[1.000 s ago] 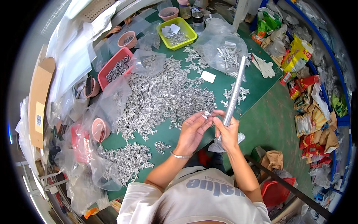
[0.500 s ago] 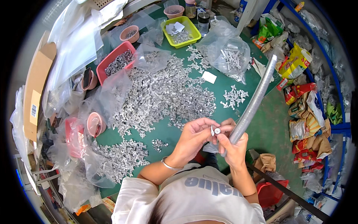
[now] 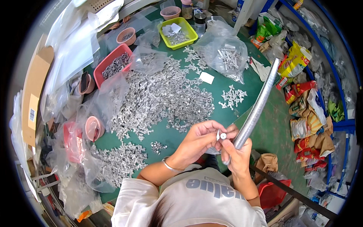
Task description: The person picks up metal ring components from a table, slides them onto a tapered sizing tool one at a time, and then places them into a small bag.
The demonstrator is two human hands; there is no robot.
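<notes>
My right hand (image 3: 237,154) is wrapped around a long, slightly curved, silvery ribbed rod (image 3: 257,106), whose far end points up and away to the right. The frames do not show whether it is solid or a stack of small pieces. Close by the rod's near part, the fingertips of my left hand (image 3: 194,143) pinch a small pointed metal piece (image 3: 218,135). A small round metal piece (image 3: 223,136) sits beside it at my right thumb and fingers. Beyond both hands, a large heap of small grey metal parts (image 3: 162,98) covers the green table (image 3: 170,147).
Smaller piles of parts (image 3: 121,162) lie left and right of the heap. A red tray (image 3: 99,73), a yellow tray (image 3: 194,37), pink bowls (image 3: 94,126) and clear plastic bags (image 3: 215,47) surround them. Blue shelving (image 3: 342,126) with packets stands right; a red bin (image 3: 274,193) is below.
The whole view has shifted slightly, so the table items appear a little further left. Both hands keep nearly the same pose; the rod stays in my right hand.
</notes>
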